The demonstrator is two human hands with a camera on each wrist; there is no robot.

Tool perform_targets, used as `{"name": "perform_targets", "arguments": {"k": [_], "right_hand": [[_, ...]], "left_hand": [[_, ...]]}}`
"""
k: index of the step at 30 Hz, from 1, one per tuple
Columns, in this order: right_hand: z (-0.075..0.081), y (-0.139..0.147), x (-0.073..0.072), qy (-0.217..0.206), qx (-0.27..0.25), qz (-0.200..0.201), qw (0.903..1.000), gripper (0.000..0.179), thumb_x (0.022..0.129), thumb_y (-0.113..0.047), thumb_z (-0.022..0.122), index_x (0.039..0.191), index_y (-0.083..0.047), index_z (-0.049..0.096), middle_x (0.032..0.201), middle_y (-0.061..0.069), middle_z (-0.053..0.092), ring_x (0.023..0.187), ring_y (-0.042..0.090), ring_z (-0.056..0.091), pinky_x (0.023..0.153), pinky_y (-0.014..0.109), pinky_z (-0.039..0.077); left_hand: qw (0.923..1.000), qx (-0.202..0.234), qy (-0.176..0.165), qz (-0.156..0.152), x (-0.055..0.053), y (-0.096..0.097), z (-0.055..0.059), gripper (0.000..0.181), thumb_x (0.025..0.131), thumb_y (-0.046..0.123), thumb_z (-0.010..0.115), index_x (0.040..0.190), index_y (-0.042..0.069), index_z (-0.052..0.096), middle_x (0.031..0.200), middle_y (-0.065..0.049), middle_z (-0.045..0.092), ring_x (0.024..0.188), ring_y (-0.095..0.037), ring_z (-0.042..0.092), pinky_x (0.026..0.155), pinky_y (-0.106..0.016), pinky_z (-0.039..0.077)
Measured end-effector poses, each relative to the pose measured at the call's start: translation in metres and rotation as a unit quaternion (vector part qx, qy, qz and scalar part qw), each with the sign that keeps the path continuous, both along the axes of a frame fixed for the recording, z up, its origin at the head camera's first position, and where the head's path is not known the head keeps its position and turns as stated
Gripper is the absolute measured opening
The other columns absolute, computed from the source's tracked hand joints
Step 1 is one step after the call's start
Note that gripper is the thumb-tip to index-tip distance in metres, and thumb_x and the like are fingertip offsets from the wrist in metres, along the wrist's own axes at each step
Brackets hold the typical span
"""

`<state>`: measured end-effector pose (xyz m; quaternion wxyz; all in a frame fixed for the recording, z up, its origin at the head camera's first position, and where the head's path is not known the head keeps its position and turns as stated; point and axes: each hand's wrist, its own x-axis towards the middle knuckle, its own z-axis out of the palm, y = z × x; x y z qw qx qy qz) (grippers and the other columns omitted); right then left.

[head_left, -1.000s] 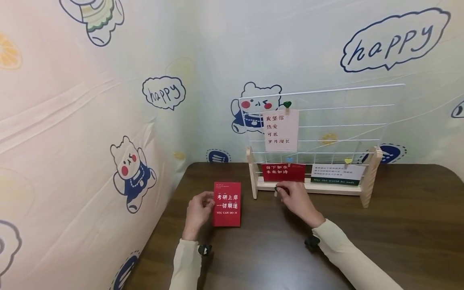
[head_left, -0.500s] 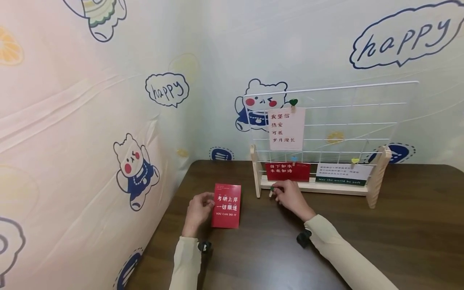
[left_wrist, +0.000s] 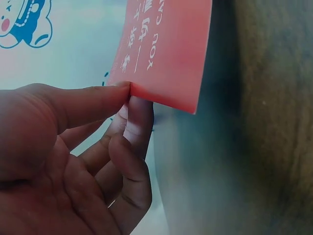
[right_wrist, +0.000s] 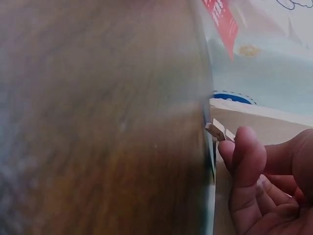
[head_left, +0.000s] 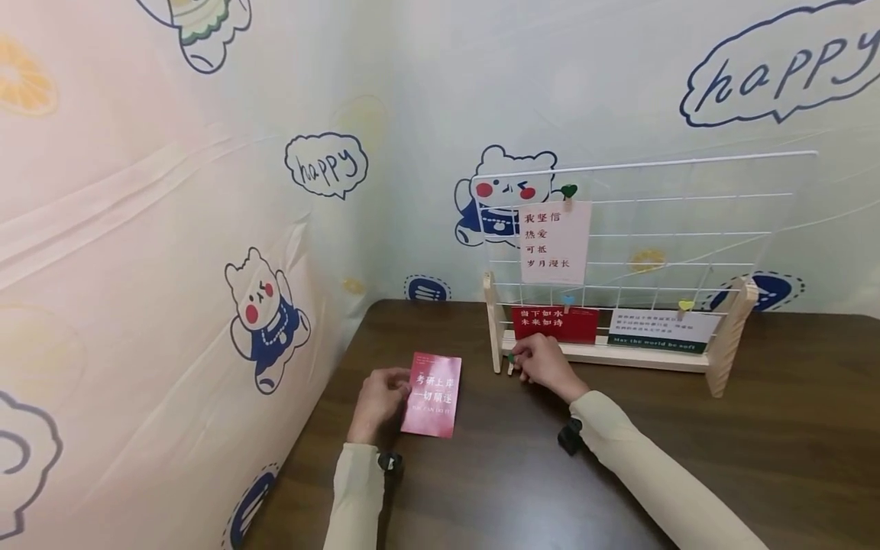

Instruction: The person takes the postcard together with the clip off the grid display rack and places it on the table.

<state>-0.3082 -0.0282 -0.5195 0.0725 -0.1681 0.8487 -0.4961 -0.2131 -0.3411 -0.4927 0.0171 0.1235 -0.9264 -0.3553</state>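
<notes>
My left hand (head_left: 378, 403) pinches the left edge of a red card (head_left: 433, 393) with white Chinese characters and the words YOU CAN DO IT. In the left wrist view the thumb and a finger grip the card (left_wrist: 166, 54) near one corner. A small wooden clothespin (right_wrist: 221, 130) with a green top is pinched between the thumb and fingertip of my right hand (head_left: 545, 365). That hand is just in front of the rack's base, near its left post. Behind it stands a white wire grid rack (head_left: 667, 233) on wooden feet.
Clipped to the rack are a pale card (head_left: 554, 243) under a green heart clip (head_left: 568, 192), a red card (head_left: 577, 327) under a blue clip (head_left: 568, 301), and a white-and-green card (head_left: 656, 330) under a yellow clip (head_left: 685, 305). A printed curtain hangs behind the brown table (head_left: 502, 489).
My right hand has shifted slightly left with the clothespin. The red card in my left hand has tilted and now catches a glare. The head view has turned a little left.
</notes>
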Motion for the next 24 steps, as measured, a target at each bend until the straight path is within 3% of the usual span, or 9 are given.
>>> {"name": "perform_targets", "arguments": {"k": [12, 17, 24], "right_hand": [[-0.003, -0.005, -0.004, 0.006, 0.039, -0.003, 0.9992, 0.012, 0.093, 0.004, 0.066, 0.099, 0.002, 0.075, 0.076, 0.01, 0.075, 0.05, 0.017, 0.067, 0.053, 0.028, 0.055], [0.001, -0.008, -0.004, 0.018, 0.059, -0.009, 0.998, 0.009, 0.092, -0.001, 0.07, 0.098, 0.001, 0.076, 0.075, 0.009, 0.075, 0.05, 0.015, 0.067, 0.055, 0.027, 0.055], [0.002, -0.008, -0.005, 0.027, 0.075, -0.005, 0.9968, 0.009, 0.093, -0.002, 0.069, 0.097, -0.001, 0.076, 0.072, 0.007, 0.074, 0.05, 0.015, 0.067, 0.054, 0.028, 0.054]], "left_hand": [[0.999, 0.008, -0.043, -0.008, -0.003, -0.005, -0.015, 0.026, 0.096, 0.007, 0.068, 0.121, 0.005, 0.076, 0.096, -0.009, 0.077, 0.085, -0.02, 0.066, 0.077, -0.035, 0.05], [0.998, 0.018, -0.06, -0.01, 0.0, -0.005, -0.016, 0.026, 0.097, 0.008, 0.068, 0.122, 0.005, 0.075, 0.101, -0.012, 0.077, 0.085, -0.021, 0.063, 0.075, -0.034, 0.05], [0.998, 0.024, -0.059, -0.003, 0.002, -0.005, -0.013, 0.025, 0.097, 0.008, 0.068, 0.121, 0.006, 0.076, 0.102, -0.012, 0.077, 0.085, -0.021, 0.063, 0.073, -0.032, 0.05]]}}
